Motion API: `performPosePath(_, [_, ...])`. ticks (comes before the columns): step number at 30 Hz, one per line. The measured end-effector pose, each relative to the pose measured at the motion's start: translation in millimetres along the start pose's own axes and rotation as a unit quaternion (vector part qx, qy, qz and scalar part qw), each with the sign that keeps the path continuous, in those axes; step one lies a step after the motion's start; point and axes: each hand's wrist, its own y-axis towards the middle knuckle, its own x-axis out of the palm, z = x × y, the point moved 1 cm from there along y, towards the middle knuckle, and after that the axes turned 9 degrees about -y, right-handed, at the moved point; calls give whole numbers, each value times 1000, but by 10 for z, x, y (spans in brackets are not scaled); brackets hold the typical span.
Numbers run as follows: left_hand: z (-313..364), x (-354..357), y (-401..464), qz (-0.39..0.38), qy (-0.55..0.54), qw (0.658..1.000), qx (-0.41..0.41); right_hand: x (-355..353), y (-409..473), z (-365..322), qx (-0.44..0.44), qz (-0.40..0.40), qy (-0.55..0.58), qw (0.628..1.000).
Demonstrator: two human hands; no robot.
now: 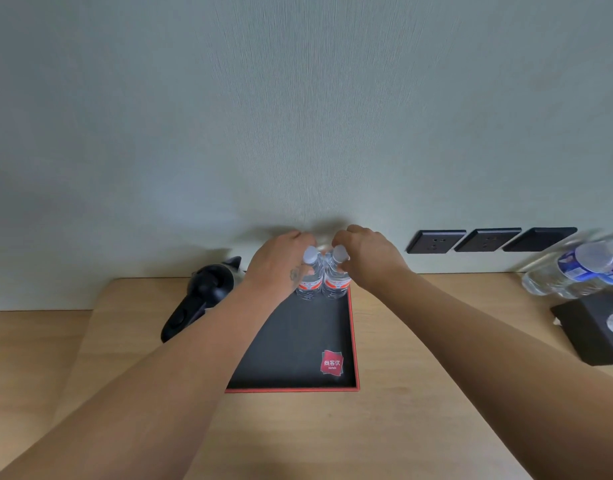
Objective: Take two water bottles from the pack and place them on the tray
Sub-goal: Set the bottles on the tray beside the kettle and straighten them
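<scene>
Two small clear water bottles with red labels and pale caps stand upright side by side at the far end of a black tray with a red rim point(356, 344). My left hand point(279, 263) grips the left bottle point(310, 277) around its neck. My right hand point(369, 252) grips the right bottle point(336, 280) the same way. The bottles touch each other and their bases rest on the tray. A red square logo point(331, 362) marks the tray's near right corner.
A black kettle point(202, 294) lies left of the tray near the wall. Bottles with blue labels point(575, 268) sit at the far right above a black box point(596, 329). Three dark wall sockets point(488, 240) line the wall. The wooden desk point(332, 434) spreads in front.
</scene>
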Motion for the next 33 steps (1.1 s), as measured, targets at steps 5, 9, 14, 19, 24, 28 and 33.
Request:
performPosePath(5, [-35,16,-37,12,-9,1000,11,28,-55,-14,0,15,-4,1000])
performPosePath(9, [-59,-8,-49,14,-25,999,17,-8,-100,-11,3,21,-8,1000])
performPosePath(14, [-113,-34,-47,19,-33,999,39,-43,-166,17,16,28,-10,999])
performPosePath(19, [-136,-13,-23,16,-57,997,53,-38,-199,1,25,35,-11,999])
performPosePath(24, [-130,31,31,13,-44,998,49,-34,-181,-7,32,37,-15,999])
performPosePath(28, [-90,-40,83,1,-17,998,56,-64,-147,-23,35,34,-25,999])
performPosePath(33, [-88,-91,160,-1,-1,999,49,-90,-81,-46,46,25,-21,998])
